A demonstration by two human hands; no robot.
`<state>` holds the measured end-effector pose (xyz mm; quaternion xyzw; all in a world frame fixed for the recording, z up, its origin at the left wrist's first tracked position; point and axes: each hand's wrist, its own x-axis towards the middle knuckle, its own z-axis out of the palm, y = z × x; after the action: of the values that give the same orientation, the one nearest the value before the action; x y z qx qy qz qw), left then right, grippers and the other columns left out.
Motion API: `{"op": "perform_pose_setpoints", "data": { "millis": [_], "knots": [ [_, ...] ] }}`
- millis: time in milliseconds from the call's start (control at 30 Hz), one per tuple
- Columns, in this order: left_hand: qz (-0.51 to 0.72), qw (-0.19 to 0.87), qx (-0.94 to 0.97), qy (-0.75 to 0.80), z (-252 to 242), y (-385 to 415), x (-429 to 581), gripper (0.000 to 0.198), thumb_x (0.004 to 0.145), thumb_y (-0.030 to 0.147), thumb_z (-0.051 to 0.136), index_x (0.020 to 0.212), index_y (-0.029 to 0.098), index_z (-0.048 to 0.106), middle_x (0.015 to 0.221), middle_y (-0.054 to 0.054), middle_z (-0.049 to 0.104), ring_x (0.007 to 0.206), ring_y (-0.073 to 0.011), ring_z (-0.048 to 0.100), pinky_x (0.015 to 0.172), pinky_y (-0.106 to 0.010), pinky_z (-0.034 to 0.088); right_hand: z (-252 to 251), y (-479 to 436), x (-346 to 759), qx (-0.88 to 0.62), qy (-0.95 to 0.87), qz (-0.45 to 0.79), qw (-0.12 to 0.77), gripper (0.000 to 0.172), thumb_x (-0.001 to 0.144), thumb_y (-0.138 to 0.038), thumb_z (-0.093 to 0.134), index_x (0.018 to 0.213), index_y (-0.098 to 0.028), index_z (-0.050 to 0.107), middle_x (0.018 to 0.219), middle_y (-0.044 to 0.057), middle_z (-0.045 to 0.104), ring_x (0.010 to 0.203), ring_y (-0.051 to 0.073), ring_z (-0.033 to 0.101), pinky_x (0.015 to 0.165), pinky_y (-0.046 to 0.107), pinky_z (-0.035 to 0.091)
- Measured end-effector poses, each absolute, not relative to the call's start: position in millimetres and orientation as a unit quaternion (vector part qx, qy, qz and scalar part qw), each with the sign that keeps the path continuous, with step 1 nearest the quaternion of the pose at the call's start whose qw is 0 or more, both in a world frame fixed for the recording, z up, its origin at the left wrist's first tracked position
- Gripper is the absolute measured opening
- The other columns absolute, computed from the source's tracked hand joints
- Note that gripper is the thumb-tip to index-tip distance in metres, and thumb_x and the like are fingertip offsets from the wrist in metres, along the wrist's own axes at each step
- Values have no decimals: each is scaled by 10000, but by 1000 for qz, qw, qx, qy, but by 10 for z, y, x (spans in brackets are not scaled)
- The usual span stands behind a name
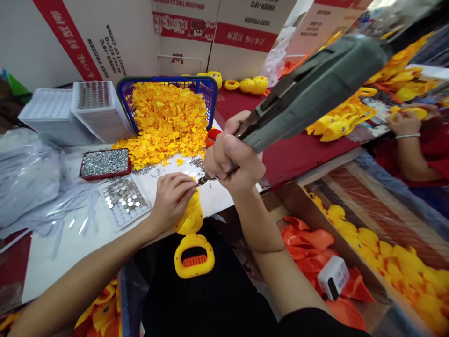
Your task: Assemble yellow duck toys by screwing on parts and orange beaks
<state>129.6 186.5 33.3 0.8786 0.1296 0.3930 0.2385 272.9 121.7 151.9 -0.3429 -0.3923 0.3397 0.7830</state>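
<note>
Your right hand point(235, 157) is wrapped round a grey power screwdriver point(315, 89), whose body slants up towards two o'clock and whose bit point(202, 180) is at the far end of the yellow toy point(191, 218), near mid-view at the white table's point(49, 267) near edge, handle pointing to six. Your left hand point(171, 199), fingers together, holds the toy from ten o'clock. Beyond, a red tray point(105, 176) of small metal parts point(105, 161) sits at ten, a blue basket point(212, 100) of yellow pieces point(168, 121) just before twelve
</note>
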Motion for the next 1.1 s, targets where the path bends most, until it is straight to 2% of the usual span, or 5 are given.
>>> {"op": "perform_pose_setpoints", "data": {
  "millis": [467, 567, 667, 800, 1100],
  "knots": [
    [376, 273, 875, 134, 298, 1911, 1299, 287, 1084, 374, 479, 1104, 264, 743, 1056, -48, 790, 1100, -237, 661, 996, -442, 413, 1496, 1204, 2697, -322, -393, 280, 815, 292, 824, -328, 724, 811, -281, 436, 426, -152, 355, 275, 71, 267, 329, 221, 328],
    [379, 279, 871, 138, 304, 1910, 1297, 385, 1069, 421, 512, 1409, 277, 620, 1079, -49, 787, 1097, -241, 660, 1006, -442, 422, 1499, 1198, 2687, -340, -396, 269, 809, 380, 827, -415, 781, 826, -296, 420, 435, -156, 333, 280, 87, 255, 332, 252, 322],
    [392, 292, 864, 121, 327, 1900, 1295, 602, 1042, 418, 577, 1604, 306, 392, 1088, -30, 788, 1101, -235, 670, 1016, -434, 429, 1527, 1185, 2671, -339, -389, 258, 817, 266, 823, -336, 746, 818, -296, 484, 424, -147, 337, 279, 93, 241, 314, 260, 292],
    [398, 295, 861, 114, 354, 1897, 1289, 663, 1018, 413, 624, 1615, 324, 349, 1061, -14, 795, 1109, -237, 693, 1014, -433, 439, 1549, 1181, 2649, -340, -375, 268, 820, 226, 771, -280, 735, 794, -284, 510, 416, -146, 361, 280, 83, 235, 311, 243, 274],
    [368, 307, 872, 96, 355, 1928, 1262, 803, 953, 392, 717, 1628, 284, 295, 1047, -39, 801, 1163, -272, 707, 1047, -493, 469, 1401, 1189, 2635, -392, -373, 277, 794, 369, 811, -474, 780, 826, -299, 456, 435, -137, 310, 301, 96, 230, 342, 275, 274]
  ]
}}
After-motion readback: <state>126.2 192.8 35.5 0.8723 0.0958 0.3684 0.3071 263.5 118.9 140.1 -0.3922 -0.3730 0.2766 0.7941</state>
